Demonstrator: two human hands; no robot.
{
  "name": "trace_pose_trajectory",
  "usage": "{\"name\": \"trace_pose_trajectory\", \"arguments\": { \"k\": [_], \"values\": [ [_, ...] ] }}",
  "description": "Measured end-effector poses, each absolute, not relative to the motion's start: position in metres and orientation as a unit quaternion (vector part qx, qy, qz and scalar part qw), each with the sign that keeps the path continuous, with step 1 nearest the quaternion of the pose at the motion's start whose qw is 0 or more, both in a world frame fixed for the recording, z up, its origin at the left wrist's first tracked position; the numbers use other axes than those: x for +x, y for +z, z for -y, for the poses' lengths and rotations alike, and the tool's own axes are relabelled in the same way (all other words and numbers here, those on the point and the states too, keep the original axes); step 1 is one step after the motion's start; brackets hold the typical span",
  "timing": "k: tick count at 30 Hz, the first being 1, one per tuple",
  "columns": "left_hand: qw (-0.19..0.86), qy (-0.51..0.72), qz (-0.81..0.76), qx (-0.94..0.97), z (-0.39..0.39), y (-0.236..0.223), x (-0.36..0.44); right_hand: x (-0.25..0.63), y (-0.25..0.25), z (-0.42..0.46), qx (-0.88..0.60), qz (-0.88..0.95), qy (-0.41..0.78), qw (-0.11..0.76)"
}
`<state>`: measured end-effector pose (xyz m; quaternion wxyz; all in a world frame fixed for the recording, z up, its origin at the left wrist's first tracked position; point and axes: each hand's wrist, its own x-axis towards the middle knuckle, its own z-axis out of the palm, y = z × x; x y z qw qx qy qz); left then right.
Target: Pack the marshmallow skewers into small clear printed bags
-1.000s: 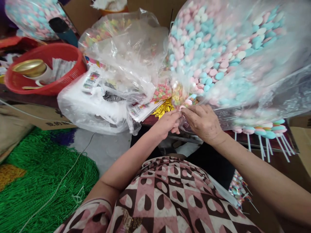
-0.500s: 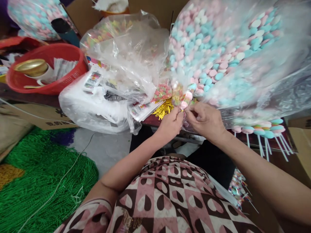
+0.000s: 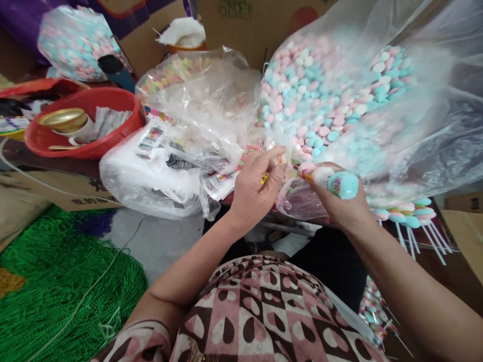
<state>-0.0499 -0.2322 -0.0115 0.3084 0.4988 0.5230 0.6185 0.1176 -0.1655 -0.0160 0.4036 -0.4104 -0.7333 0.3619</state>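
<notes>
As it's held, candy (image 3: 325,177), pastel, blue-ended

Bkgd.: 1 cardboard box (image 3: 260,27) w/ green print & a red disc stands behind the dk. table (image 3: 56,164); purple sheeting (image 3: 20,30) shows upper L. Below the table's L side, 1 lettered carton (image 3: 70,193) sits; the grey floor (image 3: 130,236) lies partly under a heap of green cord (image 3: 75,281). More cardboard (image 3: 468,226) shows far R. Light is diffuse.
</notes>
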Motion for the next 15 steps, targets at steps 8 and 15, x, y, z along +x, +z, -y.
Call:
{"name": "trace_pose_trajectory", "arguments": {
  "k": [8,15],
  "values": [
    [0.613,0.503,-0.364,0.488,0.25,0.005,-0.034,0.119,-0.018,0.149,-0.321,0.883,0.041,0.34],
    [0.717,0.446,-0.375,0.382,0.227,-0.022,-0.047,0.118,0.002,0.169,-0.301,0.869,-0.001,0.392]
  ]
}}
